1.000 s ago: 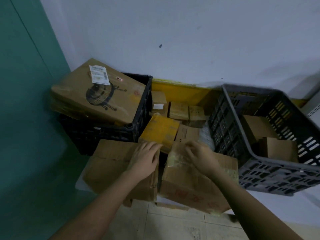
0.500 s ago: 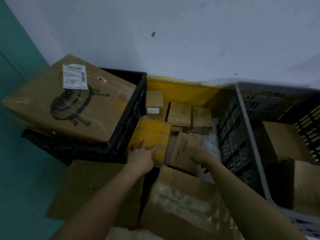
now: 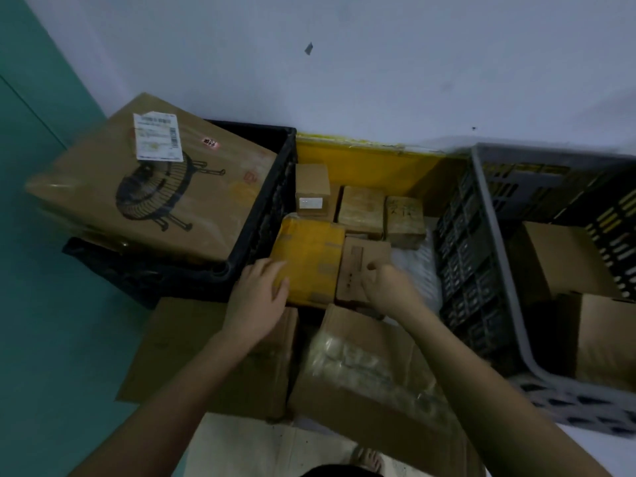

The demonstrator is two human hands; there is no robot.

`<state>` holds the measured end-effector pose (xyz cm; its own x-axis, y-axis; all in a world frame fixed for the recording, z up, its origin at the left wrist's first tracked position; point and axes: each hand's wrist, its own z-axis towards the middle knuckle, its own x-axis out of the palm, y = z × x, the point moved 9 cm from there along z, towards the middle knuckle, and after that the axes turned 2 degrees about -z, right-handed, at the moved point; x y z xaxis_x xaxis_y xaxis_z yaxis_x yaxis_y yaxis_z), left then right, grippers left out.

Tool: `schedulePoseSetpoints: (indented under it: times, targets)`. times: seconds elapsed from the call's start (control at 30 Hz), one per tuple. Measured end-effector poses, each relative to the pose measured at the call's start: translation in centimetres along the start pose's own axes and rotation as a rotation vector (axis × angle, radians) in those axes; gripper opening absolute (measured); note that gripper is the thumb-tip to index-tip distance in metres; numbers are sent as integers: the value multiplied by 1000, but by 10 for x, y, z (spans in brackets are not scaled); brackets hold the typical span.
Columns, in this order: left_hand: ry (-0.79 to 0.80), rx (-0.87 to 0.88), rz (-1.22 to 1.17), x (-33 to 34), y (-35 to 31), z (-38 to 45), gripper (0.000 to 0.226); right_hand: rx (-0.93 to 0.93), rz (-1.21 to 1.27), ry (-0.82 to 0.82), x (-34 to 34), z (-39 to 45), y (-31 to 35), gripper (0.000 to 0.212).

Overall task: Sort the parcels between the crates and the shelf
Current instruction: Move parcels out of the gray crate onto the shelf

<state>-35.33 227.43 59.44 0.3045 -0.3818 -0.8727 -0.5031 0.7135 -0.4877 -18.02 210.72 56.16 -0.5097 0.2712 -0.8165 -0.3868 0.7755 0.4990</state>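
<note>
A: While both hands are kept low between two crates, what is counted?

B: A black crate (image 3: 261,215) at left, a grey crate (image 3: 495,270) at right. Five parcels are seen between them.

A: And the hands?

B: The yellow parcel (image 3: 311,256) is touched by the left hand (image 3: 256,301), fingers relaxed. The small brown box (image 3: 361,266) is gripped by the right hand (image 3: 390,287).

Both forearms outstretched, left hand (image 3: 256,301) flat with straight fingers, right hand (image 3: 389,287) curled.
</note>
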Motion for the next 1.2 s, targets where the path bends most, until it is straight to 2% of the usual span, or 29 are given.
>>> schedulePoseSetpoints:
  times: [0.07,0.13,0.2,0.3,0.37,0.47,0.67,0.8,1.03,1.2]
  targets:
    - [90,32,71,15,6,-29,47,-3,-58,25,7,-29,18,32]
    - [207,95,157,38,8,-48,60,25,-199,74,22,-57,28,44]
    - [223,149,212,48,11,-59,75,43,-289,2,24,-85,35,50]
    - [157,106,242,37,18,-70,67,62,-341,-138,25,-126,34,53]
    - [151,64,235,31,21,-84,59,79,-321,-122,39,-149,27,58]
    - [227,45,234,35,30,-109,62,45,-322,-63,69,-170,20,67]
    - [257,132,261,33,56,-121,63,-119,-345,-94,94,-184,40,65]
    - [308,155,257,46,46,-128,63,-90,-338,-84,89,-180,27,64]
    - [295,122,234,40,35,-123,61,-96,-357,-85,86,-178,30,67]
    - [292,108,213,27,37,-129,62,-99,-342,-8,84,-179,37,64]
